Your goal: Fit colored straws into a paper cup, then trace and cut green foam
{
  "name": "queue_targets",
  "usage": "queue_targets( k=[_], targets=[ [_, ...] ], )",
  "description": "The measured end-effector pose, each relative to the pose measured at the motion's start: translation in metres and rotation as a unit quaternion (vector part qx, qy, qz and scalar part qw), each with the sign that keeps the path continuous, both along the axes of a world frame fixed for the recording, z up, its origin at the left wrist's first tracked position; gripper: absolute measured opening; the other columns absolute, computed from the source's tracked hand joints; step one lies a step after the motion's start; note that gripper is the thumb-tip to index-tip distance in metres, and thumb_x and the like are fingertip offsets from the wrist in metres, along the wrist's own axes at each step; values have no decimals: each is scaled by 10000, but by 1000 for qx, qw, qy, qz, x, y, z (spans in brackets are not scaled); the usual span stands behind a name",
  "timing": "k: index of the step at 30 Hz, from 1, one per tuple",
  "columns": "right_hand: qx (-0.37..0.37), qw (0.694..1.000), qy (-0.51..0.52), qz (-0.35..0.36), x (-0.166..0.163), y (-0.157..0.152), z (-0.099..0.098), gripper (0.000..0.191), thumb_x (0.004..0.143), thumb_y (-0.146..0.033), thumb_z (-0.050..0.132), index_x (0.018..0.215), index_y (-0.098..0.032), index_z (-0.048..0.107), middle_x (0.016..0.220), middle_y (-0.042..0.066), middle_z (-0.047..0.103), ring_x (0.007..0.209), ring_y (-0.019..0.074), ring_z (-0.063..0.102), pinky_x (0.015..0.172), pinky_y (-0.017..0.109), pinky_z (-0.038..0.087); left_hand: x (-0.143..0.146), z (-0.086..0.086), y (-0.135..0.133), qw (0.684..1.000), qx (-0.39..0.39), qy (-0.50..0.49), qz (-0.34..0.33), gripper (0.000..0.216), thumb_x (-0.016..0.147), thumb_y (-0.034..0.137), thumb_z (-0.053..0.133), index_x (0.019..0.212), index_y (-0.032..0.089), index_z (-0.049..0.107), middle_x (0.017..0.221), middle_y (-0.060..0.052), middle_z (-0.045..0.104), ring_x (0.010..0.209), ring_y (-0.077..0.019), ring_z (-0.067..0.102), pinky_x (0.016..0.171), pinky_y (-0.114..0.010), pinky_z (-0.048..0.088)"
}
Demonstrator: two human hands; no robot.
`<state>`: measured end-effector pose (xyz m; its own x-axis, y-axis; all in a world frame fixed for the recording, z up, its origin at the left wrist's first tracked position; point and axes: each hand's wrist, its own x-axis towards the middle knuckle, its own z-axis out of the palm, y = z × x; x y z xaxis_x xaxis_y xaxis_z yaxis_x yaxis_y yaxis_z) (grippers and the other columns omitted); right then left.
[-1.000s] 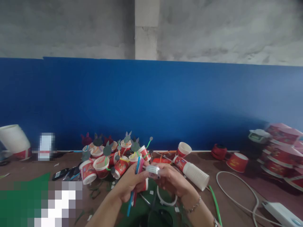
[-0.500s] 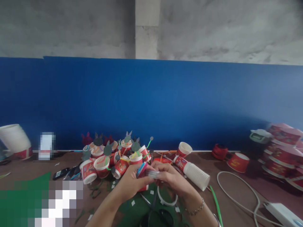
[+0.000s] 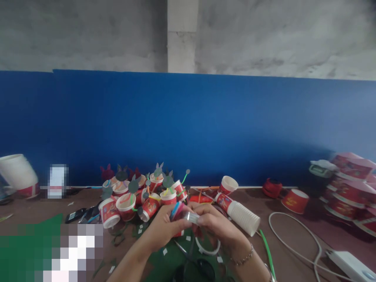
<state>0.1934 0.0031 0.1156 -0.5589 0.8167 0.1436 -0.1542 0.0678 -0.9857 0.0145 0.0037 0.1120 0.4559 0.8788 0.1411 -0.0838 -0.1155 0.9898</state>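
Both my hands meet low in the middle of the view. My left hand (image 3: 160, 229) is closed round a small red paper cup (image 3: 178, 233) with a bent blue and pink straw (image 3: 176, 209) arched over its top. My right hand (image 3: 216, 226) pinches a small roll of white tape (image 3: 190, 216) against the straw, fingers closed on it. A bracelet sits on my right wrist. Under the hands lie a white ring (image 3: 209, 250) and dark green paper (image 3: 173, 260).
A heap of red cups with straw handles and green paper ears (image 3: 141, 194) sits behind my hands. A stack of white cups (image 3: 239, 214) lies right of them, with a white cable (image 3: 296, 239), red bowls (image 3: 348, 188), and a white bucket (image 3: 18, 174) far left.
The long straws that stuck down from my left hand are now bent into an arch over the cup. My right hand has brought the tape roll lower, onto the straw.
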Motion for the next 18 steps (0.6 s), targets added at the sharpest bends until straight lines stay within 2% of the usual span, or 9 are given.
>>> queue_targets(
  k=[4,8,10,13,18],
  targets=[
    [-46,997,59,-10,0,1,-1,139,661,-227,523,665,-147,636,826,22,550,554,92,519,403,174,402,-2,-2,1,996,-55,-69,16,366,597,390,788,842,156,647,599,43,517,507,-57,384,484,-179,298],
    [-56,996,60,-34,-1,2,-1,94,658,-233,557,656,-158,613,725,2,536,528,86,499,393,166,375,-5,-1,2,995,-71,-73,2,360,622,401,772,867,170,642,544,73,455,445,-36,296,429,-171,222],
    [-47,997,27,-52,0,2,0,78,686,-223,558,668,-167,610,661,-12,521,513,82,484,407,169,371,-5,2,2,997,-56,-46,7,356,635,378,768,908,182,652,533,75,453,458,-46,327,452,-174,263],
    [-24,996,-21,-78,-1,2,3,93,725,-233,566,658,-174,588,576,-30,484,506,87,465,433,177,374,-4,7,1,1000,-12,-6,24,341,645,334,765,939,189,671,606,44,533,555,-83,432,550,-196,354],
    [27,991,-80,-100,-6,2,3,159,721,-264,568,600,-163,548,597,-31,459,524,88,443,465,196,363,1,6,1,998,46,26,13,260,716,326,699,917,161,701,727,-15,619,688,-145,513,669,-247,410]
  ],
)
